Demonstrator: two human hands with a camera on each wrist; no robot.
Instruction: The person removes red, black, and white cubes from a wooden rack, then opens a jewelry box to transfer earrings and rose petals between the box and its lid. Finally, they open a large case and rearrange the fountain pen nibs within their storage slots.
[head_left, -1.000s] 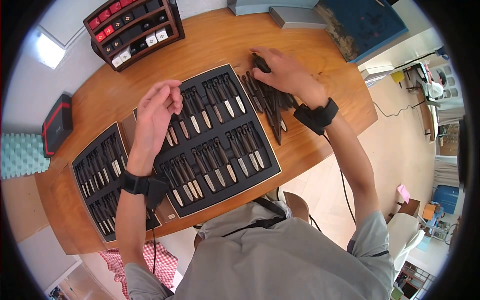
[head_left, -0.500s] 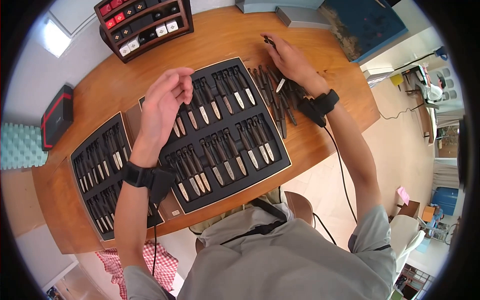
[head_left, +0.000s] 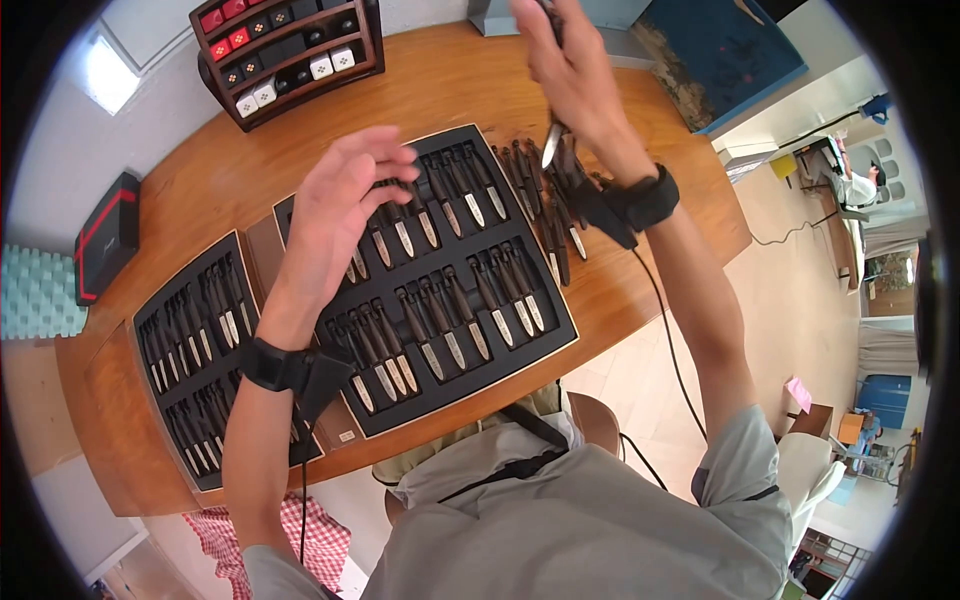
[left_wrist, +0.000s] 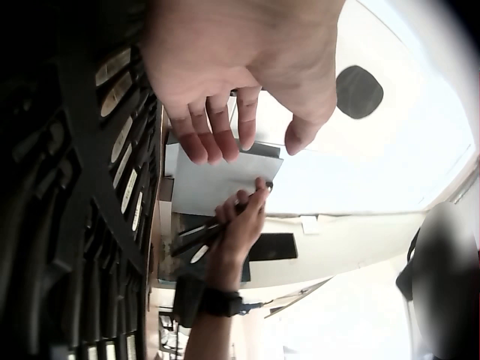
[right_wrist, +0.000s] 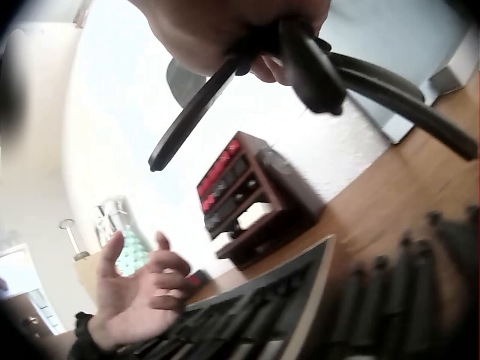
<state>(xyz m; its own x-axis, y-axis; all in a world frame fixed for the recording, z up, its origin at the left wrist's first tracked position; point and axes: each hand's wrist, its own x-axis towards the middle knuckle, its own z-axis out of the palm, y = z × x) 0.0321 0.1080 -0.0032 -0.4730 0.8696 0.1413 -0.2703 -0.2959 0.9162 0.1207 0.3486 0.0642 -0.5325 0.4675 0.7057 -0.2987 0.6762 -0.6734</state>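
My right hand (head_left: pixel 580 85) is raised past the far side of the table and grips several slim dark knife-like pieces (right_wrist: pixel 311 71). One pale blade-shaped end (head_left: pixel 551 148) sticks out below the palm. Under that forearm, a loose pile of similar pieces (head_left: pixel 545 205) lies beside a black tray (head_left: pixel 480 375). Grouped pieces fill the tray's compartments, pale ends toward my body. My left hand (head_left: pixel 345 195) hovers over the tray's far left part with loosely bent fingers (left_wrist: pixel 217 124) and holds nothing. It hides some of the pieces there.
Left of the black tray sits another filled tray (head_left: pixel 200 384). At the back of the wooden table (head_left: pixel 700 190) stands a dark rack (head_left: pixel 375 50) of red, black and white cubes. A black box with red ribbon (head_left: pixel 112 235) is far left, and a blue panel (head_left: pixel 710 60) is back right.
My right hand has lifted away from the loose pile, moving up and farther from my body with pieces in its grip. The left hand has shifted slightly right, its fingers a little more spread.
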